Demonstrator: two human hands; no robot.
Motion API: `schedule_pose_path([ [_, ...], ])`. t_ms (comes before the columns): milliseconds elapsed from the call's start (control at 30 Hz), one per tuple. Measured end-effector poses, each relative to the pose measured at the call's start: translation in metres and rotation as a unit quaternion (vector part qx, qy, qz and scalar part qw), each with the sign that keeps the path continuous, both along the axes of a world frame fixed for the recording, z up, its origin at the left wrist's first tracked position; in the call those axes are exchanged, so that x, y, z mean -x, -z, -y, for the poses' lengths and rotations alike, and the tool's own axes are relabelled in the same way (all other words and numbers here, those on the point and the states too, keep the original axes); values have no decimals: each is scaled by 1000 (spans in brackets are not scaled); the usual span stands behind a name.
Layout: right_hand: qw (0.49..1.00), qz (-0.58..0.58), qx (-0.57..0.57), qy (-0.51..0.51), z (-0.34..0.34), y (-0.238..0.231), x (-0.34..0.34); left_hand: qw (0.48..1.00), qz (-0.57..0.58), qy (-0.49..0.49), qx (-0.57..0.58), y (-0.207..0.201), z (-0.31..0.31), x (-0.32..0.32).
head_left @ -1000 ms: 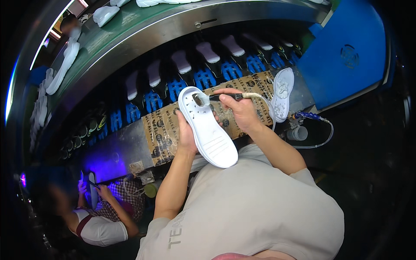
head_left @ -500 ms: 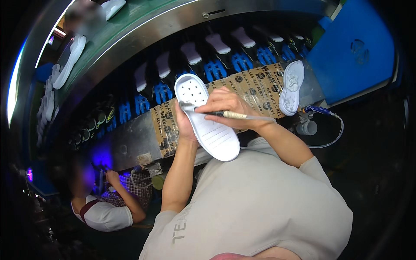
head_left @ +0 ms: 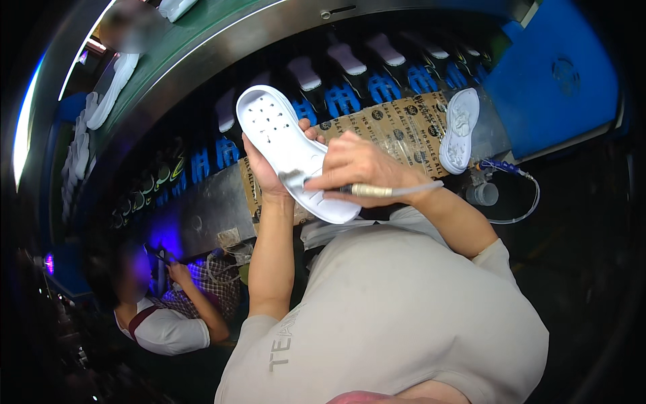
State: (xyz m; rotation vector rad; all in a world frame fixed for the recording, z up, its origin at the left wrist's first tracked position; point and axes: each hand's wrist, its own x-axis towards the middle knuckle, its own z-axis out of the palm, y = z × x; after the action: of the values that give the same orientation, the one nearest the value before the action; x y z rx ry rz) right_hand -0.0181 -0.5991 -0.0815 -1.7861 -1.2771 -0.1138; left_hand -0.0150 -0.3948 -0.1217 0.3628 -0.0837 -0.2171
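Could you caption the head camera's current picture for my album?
Brush at work: the left hand holds a white shoe sole under a brush in the right hand.

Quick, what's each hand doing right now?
Left hand: closed, holding the white sole from its underside.
Right hand: closed, holding the brush, bristles at the sole.

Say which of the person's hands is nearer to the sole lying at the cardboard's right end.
Right. The right hand, holding a brush, is left of the lying sole and lower in view; the left hand, gripping the held sole, is farther left.
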Motion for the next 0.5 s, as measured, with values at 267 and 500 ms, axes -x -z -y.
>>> schedule_pose_path([
  [267,984,-118,9,-136,9,0,-1,991,20,51,-121,-39,-22,-21],
  [500,983,-66,80,-152,8,-11,-7,898,-9,92,-429,-82,-20,-32],
])
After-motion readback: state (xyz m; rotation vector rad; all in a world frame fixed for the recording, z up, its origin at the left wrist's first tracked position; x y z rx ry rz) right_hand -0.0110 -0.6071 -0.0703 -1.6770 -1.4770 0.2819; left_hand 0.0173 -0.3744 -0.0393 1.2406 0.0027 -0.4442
